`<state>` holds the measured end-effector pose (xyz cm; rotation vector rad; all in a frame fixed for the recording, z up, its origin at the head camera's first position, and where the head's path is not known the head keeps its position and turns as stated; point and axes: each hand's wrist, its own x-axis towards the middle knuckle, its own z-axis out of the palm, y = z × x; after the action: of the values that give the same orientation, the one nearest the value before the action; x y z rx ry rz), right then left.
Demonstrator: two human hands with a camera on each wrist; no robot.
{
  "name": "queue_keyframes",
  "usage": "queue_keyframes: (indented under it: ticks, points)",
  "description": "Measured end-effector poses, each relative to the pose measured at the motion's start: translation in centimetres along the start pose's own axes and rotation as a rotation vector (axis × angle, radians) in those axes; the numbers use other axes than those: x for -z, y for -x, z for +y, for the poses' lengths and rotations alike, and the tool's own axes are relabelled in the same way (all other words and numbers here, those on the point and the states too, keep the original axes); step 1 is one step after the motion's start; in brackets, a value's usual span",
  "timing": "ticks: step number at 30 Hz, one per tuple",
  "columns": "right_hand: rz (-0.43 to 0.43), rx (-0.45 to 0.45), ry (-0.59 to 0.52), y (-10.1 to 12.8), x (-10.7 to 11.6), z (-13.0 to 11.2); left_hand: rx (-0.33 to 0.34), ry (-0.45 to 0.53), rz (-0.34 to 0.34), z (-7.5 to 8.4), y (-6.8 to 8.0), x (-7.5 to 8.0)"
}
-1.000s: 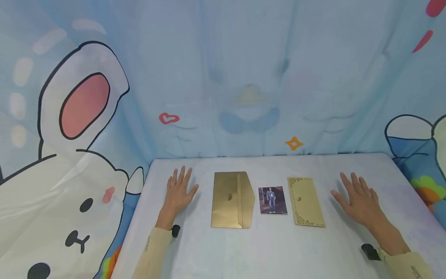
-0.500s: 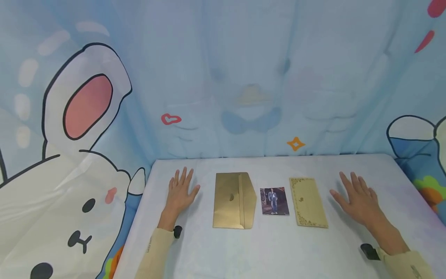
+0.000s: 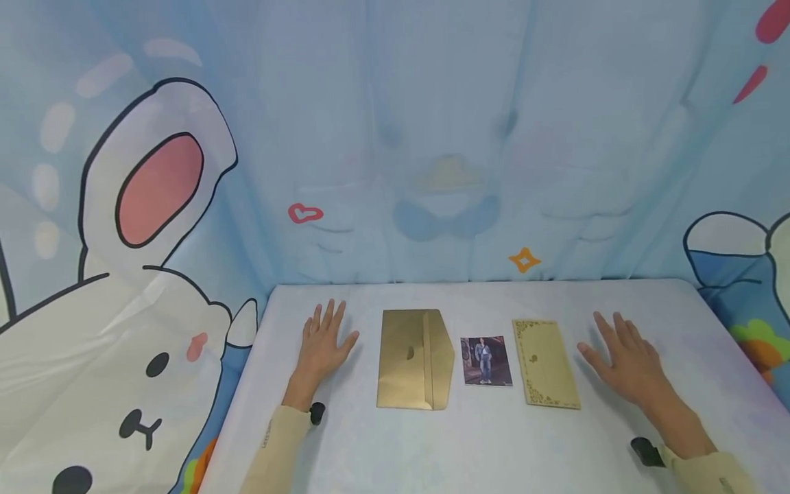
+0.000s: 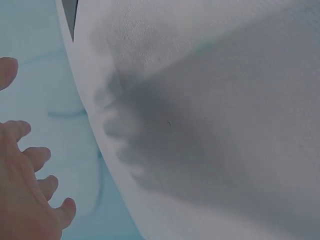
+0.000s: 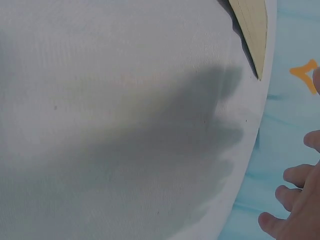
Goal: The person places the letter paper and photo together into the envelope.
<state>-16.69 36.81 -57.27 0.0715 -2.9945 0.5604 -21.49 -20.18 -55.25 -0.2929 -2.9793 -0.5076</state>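
Note:
My left hand (image 3: 319, 348) hovers with spread fingers over the left side of the table, its shadow below it in the left wrist view. To its right lies a gold envelope (image 3: 401, 360), its pointed flap unfolded toward the right. Beside the envelope is a small photo (image 3: 486, 361) of a standing person. A pale gold card (image 3: 546, 363) with an ornate printed border lies right of the photo; its corner shows in the right wrist view. My right hand (image 3: 626, 360) is spread above the table to the right of the card. Neither hand holds anything.
A white cloth covers the table (image 3: 432, 453). Behind it hangs a light blue curtain (image 3: 382, 137) printed with cartoon figures, including a large rabbit (image 3: 185, 302) on the left. Small dark wrist cameras sit at both sleeves.
My right hand has shifted slightly left toward the card. The left hand has barely moved. The view has tilted a little; envelope, photo and card lie as before.

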Motion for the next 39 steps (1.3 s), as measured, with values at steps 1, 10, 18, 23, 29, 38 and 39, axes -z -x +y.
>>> queue_keyframes:
  ticks: [1,10,18,23,29,38,39]
  points:
    - [-0.001,0.001,-0.004,0.1,0.0,-0.2,-0.002,0.003,-0.002,0.1,0.0,0.0]
    - [-0.001,0.01,-0.013,0.1,-0.5,-1.5,-0.004,0.006,-0.027,0.8,-0.2,-0.5]
    - [-0.007,0.016,-0.03,0.0,-1.1,-1.9,-0.006,-0.008,-0.044,1.1,-0.2,-0.9]
    - [-0.011,0.027,-0.033,-0.4,-1.4,-2.7,-0.021,-0.014,-0.047,1.5,-0.2,-1.0]
    - [-0.01,0.051,-0.052,-0.7,-1.5,-3.8,-0.031,0.018,-0.05,2.0,-0.3,-1.0]
    - [-0.022,0.081,-0.049,-1.0,-2.3,-4.8,-0.043,0.016,-0.066,2.7,-0.1,-1.2]
    - [-0.026,0.087,-0.05,-1.0,-2.4,-4.9,-0.046,0.014,-0.066,2.8,-0.1,-1.2]
